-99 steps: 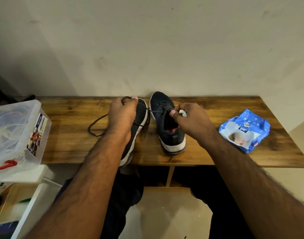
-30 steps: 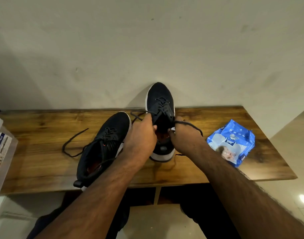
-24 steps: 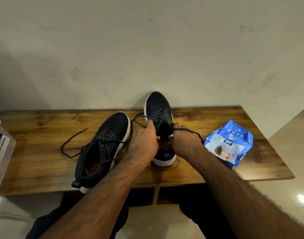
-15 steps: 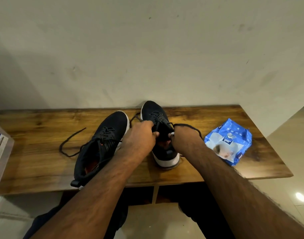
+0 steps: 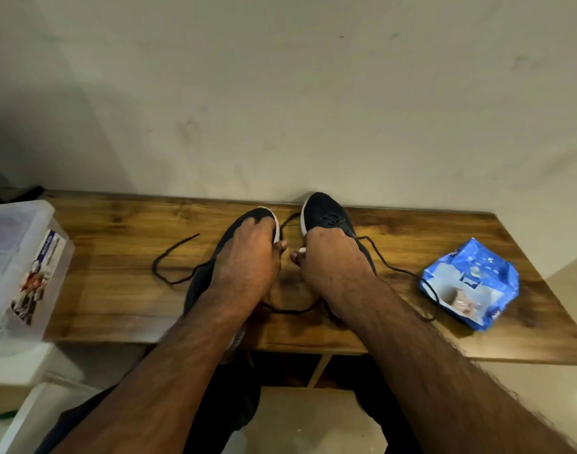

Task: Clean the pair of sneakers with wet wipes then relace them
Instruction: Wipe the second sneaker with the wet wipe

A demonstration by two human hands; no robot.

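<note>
near the bench's [image 5: 116,290] back edge our left hand [image 5: 247,260] curls over the left sneaker [image 5: 198,283]; our right hand [image 5: 329,260] covers the right sneaker [image 5: 323,211], a white wad pinched. laces [image 5: 395,270] trail loose: we judge relacing unfinished; threading comes next.
</note>
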